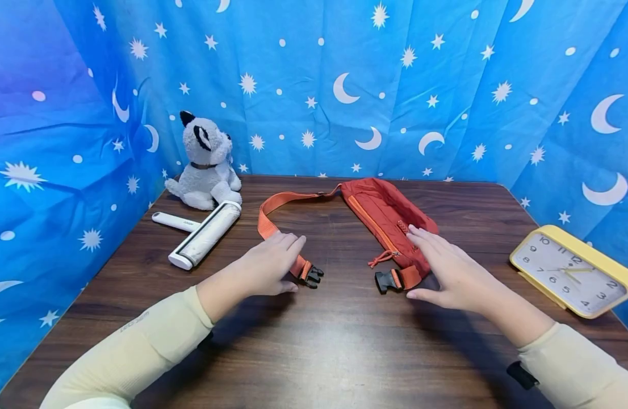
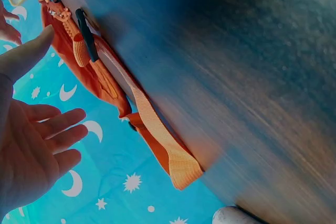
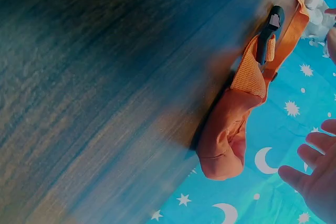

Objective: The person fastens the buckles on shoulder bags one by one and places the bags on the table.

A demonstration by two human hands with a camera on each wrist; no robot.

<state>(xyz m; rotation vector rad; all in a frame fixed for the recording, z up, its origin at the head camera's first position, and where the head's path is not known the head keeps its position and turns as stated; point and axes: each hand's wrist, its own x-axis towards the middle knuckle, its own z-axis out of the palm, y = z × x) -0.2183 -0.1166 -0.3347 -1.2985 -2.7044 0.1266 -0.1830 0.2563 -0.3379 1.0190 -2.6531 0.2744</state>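
Left hand: fingers straight, spread flat over strap end by male buckle, gripping nothing. Right hand: fingers straight, flat over bag end by female buckle, gripping nothing. Bag mid-table, toward far edge. Count: 1 bag, 2 buckle halves, unclipped, apart.

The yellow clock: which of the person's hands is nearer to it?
Right. The right hand lies over the red waist bag, beside the yellow clock; the left hand is farther off, across the table.
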